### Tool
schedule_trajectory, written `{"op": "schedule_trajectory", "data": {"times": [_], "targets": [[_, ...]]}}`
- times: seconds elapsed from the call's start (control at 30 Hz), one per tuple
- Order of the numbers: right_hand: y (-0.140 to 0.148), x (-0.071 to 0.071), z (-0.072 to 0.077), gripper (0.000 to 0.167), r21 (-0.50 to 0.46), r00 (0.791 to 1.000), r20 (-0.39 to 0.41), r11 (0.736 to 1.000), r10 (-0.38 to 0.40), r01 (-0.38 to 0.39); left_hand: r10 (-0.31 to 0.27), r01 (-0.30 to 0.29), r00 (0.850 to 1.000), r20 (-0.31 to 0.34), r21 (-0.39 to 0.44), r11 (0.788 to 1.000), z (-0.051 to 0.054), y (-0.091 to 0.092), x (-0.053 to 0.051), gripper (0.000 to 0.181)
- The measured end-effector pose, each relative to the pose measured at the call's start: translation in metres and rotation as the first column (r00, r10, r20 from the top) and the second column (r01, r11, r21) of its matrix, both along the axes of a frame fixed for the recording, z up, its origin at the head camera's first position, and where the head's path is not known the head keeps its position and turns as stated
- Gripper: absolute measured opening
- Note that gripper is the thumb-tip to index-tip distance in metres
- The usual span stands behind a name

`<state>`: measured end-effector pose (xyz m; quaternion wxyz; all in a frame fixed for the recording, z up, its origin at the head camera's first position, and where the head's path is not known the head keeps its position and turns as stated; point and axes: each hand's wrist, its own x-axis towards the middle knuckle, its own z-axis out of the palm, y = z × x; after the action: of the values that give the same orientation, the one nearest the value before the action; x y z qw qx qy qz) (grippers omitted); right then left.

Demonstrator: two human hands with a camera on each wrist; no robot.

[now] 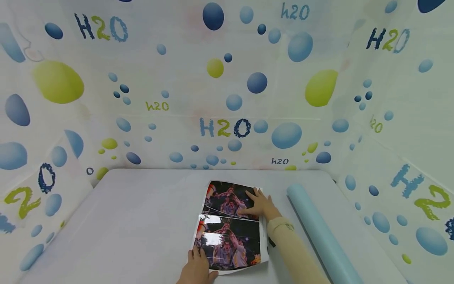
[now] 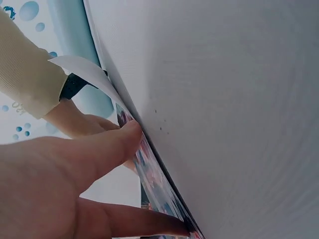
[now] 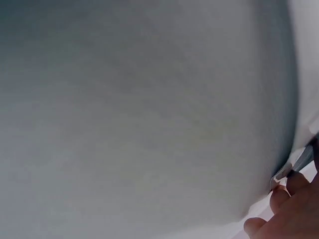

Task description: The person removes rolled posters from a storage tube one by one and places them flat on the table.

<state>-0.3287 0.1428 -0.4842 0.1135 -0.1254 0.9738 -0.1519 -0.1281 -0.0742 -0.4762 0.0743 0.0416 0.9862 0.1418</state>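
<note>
Two glossy printed photos of people with raised arms lie one above the other on the white table: an upper photo and a lower photo with a white border. I cannot tell whether they are separate sheets. My left hand rests at the lower photo's bottom left corner, its fingers fairly straight. The left wrist view has the left thumb touching the print's edge, where one end curls up. My right hand lies spread over the upper photo's right side. Only some right fingers show in the right wrist view.
A long light blue roll lies on the table to the right of my right forearm. Behind the table and along both sides hangs a white backdrop printed with dots and "H2O".
</note>
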Motion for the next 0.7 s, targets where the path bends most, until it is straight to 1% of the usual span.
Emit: {"op": "schedule_trajectory", "data": {"times": [0.13,0.17,0.3,0.4,0.47,0.6,0.7], "targets": [[-0.002,-0.002,0.001,0.098,0.009,1.0,-0.002,1.0,0.018,-0.018,0.024,-0.023,1.0,-0.002,0.034,0.999,0.001,0.0,-0.001,0.07],[-0.002,-0.003,-0.001,0.099,-0.001,1.0,-0.007,1.0,0.018,-0.018,0.026,-0.026,1.0,-0.002,0.037,0.999,0.001,-0.001,-0.001,0.069],[-0.004,-0.004,0.001,0.097,0.002,1.0,0.001,1.0,0.02,-0.02,0.036,-0.036,0.999,0.002,0.04,0.999,0.001,-0.001,-0.002,0.067],[-0.007,-0.001,0.007,0.096,0.007,1.0,0.017,1.0,0.017,-0.017,0.033,-0.032,0.999,-0.007,0.037,0.999,0.0,-0.001,-0.002,0.067],[-0.007,0.0,0.009,0.096,0.01,0.999,0.029,1.0,0.015,-0.015,0.027,-0.027,1.0,-0.014,0.037,0.999,0.0,-0.001,-0.002,0.066],[-0.006,0.0,0.009,0.096,0.021,0.999,0.042,1.0,0.013,-0.014,0.012,-0.011,1.0,-0.023,0.019,1.0,0.0,-0.002,-0.002,0.066],[-0.006,-0.001,0.007,0.096,0.041,0.999,0.034,0.999,0.011,-0.012,0.011,-0.011,1.0,-0.013,0.008,1.0,0.002,-0.002,-0.002,0.066]]}}
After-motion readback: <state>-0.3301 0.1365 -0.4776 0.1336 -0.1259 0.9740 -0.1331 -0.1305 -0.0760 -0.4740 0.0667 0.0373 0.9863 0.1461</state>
